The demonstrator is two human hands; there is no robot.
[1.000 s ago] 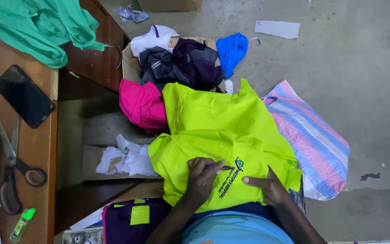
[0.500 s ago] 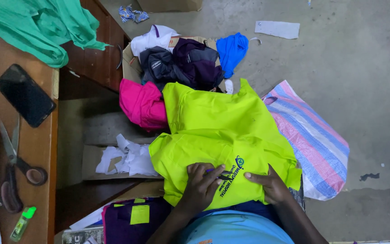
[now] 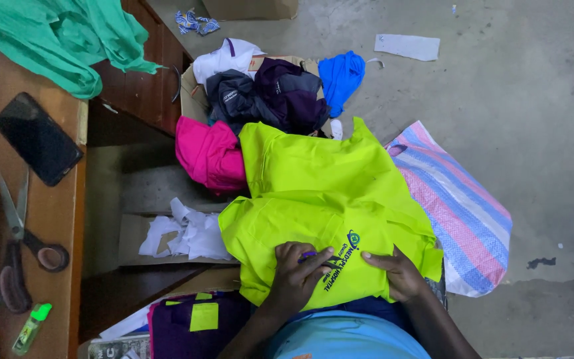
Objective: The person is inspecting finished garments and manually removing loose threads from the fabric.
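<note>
Floor [image 3: 533, 86], grey concrete, takes up most of the right side of the view. Wooden worktop [image 3: 41, 219] runs down the left edge; a green cloth [image 3: 61, 40] is draped over its far end. A striped pink-and-blue woven bag [image 3: 463, 213] lies on the floor to the right of the person's lap.

Neon-yellow garment [image 3: 327, 199] lies spread over the person's lap and out toward a heap of clothes: pink garment [image 3: 210, 156] touching its left edge, dark grey and purple garments [image 3: 270, 96] beyond it, blue cloth [image 3: 341, 76] at the far right of the heap. White fabric scraps [image 3: 184, 233] sit just left of the yellow garment, on a lower wooden ledge.

Left hand [image 3: 297, 272] rests on the near part of the yellow garment, just beside the dark printed emblem; grip is curled, fingers bent and pinching the cloth, with a small dark thing between the fingertips, too small to identify. Right hand [image 3: 396, 269] lies on the same garment to the right of the emblem, fingers extended and pressing the fabric flat; it encloses nothing.

On the worktop: black phone [image 3: 38, 138], scissors [image 3: 18, 246] nearer the person, small green-capped tube [image 3: 31, 327] at the near edge.
</note>
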